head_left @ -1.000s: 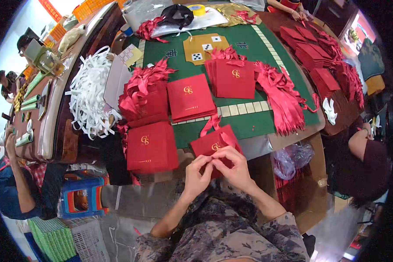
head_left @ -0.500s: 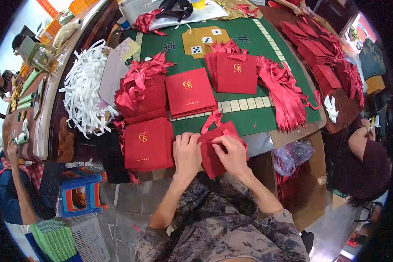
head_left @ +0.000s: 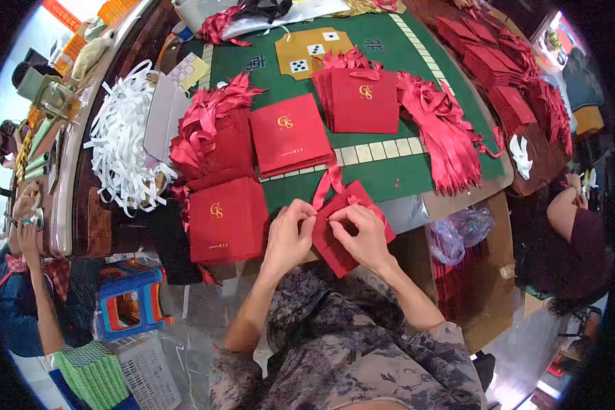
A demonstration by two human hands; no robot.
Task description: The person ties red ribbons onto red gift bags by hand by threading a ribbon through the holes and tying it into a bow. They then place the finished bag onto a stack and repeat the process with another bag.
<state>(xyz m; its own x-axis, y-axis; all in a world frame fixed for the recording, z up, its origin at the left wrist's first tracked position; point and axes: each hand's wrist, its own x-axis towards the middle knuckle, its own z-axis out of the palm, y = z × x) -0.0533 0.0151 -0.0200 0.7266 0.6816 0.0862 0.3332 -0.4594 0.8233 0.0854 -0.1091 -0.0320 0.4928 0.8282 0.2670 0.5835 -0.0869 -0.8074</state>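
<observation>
A red bag with pink ribbon (head_left: 335, 251) lies at the table's front edge, turned at an angle. My left hand (head_left: 291, 236) is at its left side, thumb and fingers pinched together near the ribbon. My right hand (head_left: 362, 236) rests over the bag with thumb and forefinger pinched; what either pinch holds is too small to make out. A stack of red bags with gold lettering (head_left: 227, 222) lies left of my left hand. Another stack (head_left: 290, 137) lies just beyond, and a third (head_left: 365, 102) sits farther back right.
White ribbons (head_left: 126, 143) are heaped at the left beside a box. Pink ribbons (head_left: 447, 154) lie right on the green tabletop (head_left: 383, 184). More red bags (head_left: 482, 65) are at the far right. Co-workers sit at both sides; a blue stool (head_left: 126, 301) stands lower left.
The fingers of my left hand have drawn into a pinch and turned toward the bag. My right hand stays over the bag. The whole view has shifted slightly.
</observation>
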